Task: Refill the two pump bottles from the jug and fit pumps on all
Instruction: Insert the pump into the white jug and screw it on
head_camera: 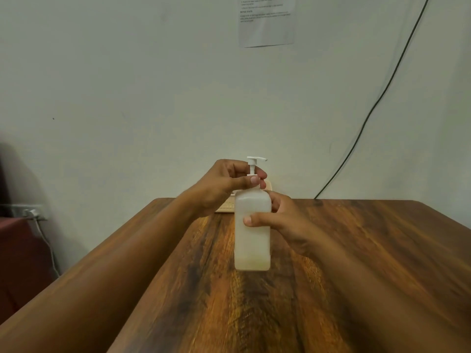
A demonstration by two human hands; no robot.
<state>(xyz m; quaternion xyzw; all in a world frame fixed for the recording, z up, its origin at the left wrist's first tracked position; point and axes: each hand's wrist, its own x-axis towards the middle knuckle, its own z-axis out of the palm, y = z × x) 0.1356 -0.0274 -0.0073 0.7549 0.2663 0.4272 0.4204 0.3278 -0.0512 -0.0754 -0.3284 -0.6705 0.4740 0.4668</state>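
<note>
The right hand point(285, 220) grips the body of the translucent pump bottle point(252, 233), thumb across its front and fingers curled behind, holding it upright over the wooden table point(369, 250). The left hand point(224, 184), directly above the right, pinches the collar of the white pump point(254, 165) at the bottle neck between thumb and curled fingers. A beige tray point(225, 206) lies on the table behind the left hand, mostly hidden.

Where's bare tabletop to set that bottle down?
Free: brown wooden table right of the right hand, and the near strip between both forearms. Crowded: centre back, where the left hand pinches the white pump on the translucent white bottle, beige tray behind.
</note>
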